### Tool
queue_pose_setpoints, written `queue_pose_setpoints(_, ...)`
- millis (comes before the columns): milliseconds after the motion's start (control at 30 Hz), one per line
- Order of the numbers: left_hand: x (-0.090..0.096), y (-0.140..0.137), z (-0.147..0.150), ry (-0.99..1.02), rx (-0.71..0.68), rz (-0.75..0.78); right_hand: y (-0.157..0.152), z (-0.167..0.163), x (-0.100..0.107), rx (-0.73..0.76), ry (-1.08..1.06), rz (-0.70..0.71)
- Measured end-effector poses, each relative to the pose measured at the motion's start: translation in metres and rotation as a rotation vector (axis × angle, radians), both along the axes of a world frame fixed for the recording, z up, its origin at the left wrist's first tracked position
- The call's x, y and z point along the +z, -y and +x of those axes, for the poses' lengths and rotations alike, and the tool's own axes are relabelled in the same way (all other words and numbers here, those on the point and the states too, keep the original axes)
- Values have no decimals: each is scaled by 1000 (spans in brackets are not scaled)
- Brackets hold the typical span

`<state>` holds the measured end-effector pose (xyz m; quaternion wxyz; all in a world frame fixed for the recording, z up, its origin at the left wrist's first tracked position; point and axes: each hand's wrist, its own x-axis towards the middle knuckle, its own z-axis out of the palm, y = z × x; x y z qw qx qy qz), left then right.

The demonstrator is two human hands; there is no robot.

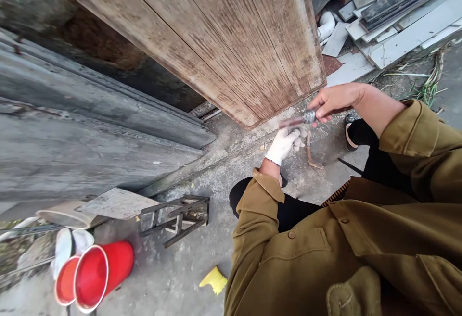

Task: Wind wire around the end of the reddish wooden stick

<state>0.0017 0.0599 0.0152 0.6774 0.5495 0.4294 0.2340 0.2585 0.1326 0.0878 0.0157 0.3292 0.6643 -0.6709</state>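
Note:
My right hand [334, 102], bare, is closed around one end of a brown stick wound with silvery wire [306, 117]. The stick's far end is blurred and points left, just above my other hand. My left hand [283, 145] wears a white knitted glove, and its fingers are curled; what they grip, if anything, is hidden. Close to its fingertips, a thin bent brown strip [310, 152] shows against the ground; I cannot tell whether the glove touches it. Beyond both hands stands a worn wooden plank panel [245, 42], its lower edge near the concrete step.
Grey weathered boards [90, 128] stand at left. A small wooden stool [180, 217], red buckets [117, 263] and a yellow object [214, 280] are on the concrete at lower left. Stacked boards and tiles [404, 27] lie at upper right, beside a white pipe elbow [327, 25].

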Motion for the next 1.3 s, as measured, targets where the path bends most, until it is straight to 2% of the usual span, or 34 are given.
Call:
queue_pose_setpoints(100, -1, -1, -1, 26, 50, -14, -5, 2, -6, -276, 13, 119)
queue_pose_setpoints(200, 0, -3, 1, -15, 93, 22, -7, -10, -15, -386, 203, 247)
queue_pose_setpoints(267, 1, -3, 4, -48, 77, 19, -6, -21, -19, -369, 381, 417)
queue_pose_setpoints(367, 5, 1, 8, -102, -36, -38, -1, -36, -27, -225, 612, 738)
queue_pose_setpoints(433, 8, 5, 8, -124, -81, -56, 3, -41, -32, -85, 696, 815)
queue_pose_setpoints(500, 12, 8, 7, -135, -74, -54, 9, -42, -35, 114, 746, 661)
queue_pose_setpoints(567, 14, 7, 6, -145, -53, -54, 14, -42, -33, 328, 744, 368)
queue_pose_setpoints(633, 15, 3, 4, -148, -21, -59, 18, -39, -25, 486, 654, 101)
queue_pose_setpoints(733, 13, -4, 5, -149, 56, -72, 15, -28, -9, 524, 336, -135)
queue_pose_setpoints(767, 12, -5, 6, -148, 147, -91, 11, -23, -5, 418, 223, -144)
queue_pose_setpoints(800, 12, -5, 8, -148, 273, -116, 7, -18, -1, 277, 168, -94)
queue_pose_setpoints(900, 10, -1, 13, -150, 784, -192, -2, -7, -1, -91, 178, 105)
queue_pose_setpoints(933, 10, 1, 15, -149, 898, -203, -3, -6, -4, -186, 176, 150)
queue_pose_setpoints(967, 11, 3, 15, -150, 922, -201, -3, -7, -8, -263, 157, 178)
queue_pose_setpoints(1033, 11, 6, 16, -146, 849, -198, -2, -13, -18, -369, 91, 204)
queue_pose_setpoints(1067, 11, 6, 16, -142, 743, -192, -2, -17, -22, -404, 70, 219)
queue_pose_setpoints(1133, 9, 4, 15, -146, 426, -141, -2, -25, -30, -416, 113, 281)
queue_pose_setpoints(1233, 6, -2, 14, -168, 39, -33, -1, -38, -38, -275, 381, 532)
queue_pose_setpoints(1300, 3, -4, 14, -195, -42, 19, 3, -45, -43, -108, 542, 689)
